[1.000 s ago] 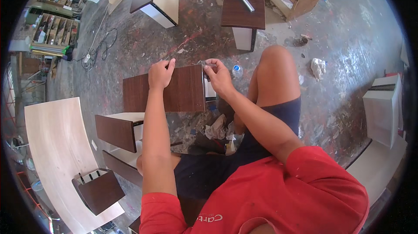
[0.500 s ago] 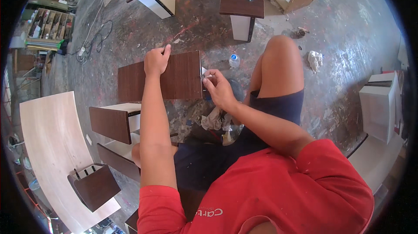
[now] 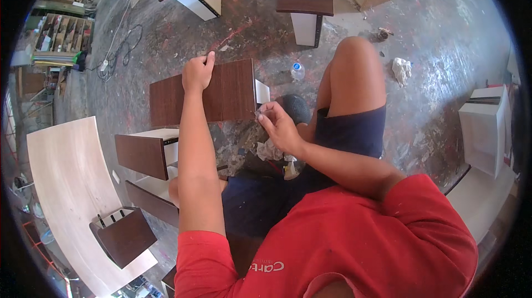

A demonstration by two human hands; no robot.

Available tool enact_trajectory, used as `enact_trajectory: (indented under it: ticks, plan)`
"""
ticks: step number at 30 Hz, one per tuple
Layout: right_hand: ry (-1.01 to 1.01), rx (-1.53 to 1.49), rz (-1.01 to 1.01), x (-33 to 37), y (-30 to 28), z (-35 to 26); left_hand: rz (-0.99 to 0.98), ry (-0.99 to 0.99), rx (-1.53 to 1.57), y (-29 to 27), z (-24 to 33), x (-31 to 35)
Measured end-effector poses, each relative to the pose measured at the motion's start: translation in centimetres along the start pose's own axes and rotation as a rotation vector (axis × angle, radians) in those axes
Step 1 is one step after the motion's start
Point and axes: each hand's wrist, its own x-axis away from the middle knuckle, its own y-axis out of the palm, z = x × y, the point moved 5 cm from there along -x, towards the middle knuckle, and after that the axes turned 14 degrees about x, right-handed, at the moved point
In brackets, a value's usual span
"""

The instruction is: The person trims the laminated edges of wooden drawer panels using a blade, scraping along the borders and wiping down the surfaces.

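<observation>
From where I stand, the left hand (image 3: pixel 197 73) curls over the far edge of the brown panel (image 3: pixel 230 90), though I cannot tell how tightly. The right hand (image 3: pixel 280 127) has thumb and fingertips together by its near right corner; whether they pinch anything is unclear. The panel lies before the person, left of a bottle (image 3: pixel 297 72).

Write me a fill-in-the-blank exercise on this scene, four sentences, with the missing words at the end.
1. The left hand is on the ____ panel.
2. The right hand is by that panel's ____ end, not its opposite one.
3. The person's shirt is ____.
4. The crumpled wad on the floor is ____ in colour.

Missing words: brown; right; red; white.
</observation>
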Motion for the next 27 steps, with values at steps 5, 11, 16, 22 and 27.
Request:
enact_trajectory:
  ticks: [5,11,16,22,27]
  plan:
    - [0.043,-0.014,0.002,0.2,0.1,-0.6,0.039,0.026,0.038,-0.1,0.0,0.1]
    - [0.052,-0.074,-0.001,0.3,0.3,-0.2,0.02,0.013,0.031,0.0,0.0,0.0]
    - [0.055,-0.106,0.003,0.0,0.0,0.0,0.001,-0.006,0.015,0.1,0.4,-0.1]
    - [0.006,-0.096,-0.055,2.2,0.2,-1.5,0.038,0.016,0.025,0.0,-0.6,0.1]
    - [-0.023,0.28,0.052,-6.2,-4.9,-6.6,0.036,0.024,0.082,-0.3,0.1,0.2]
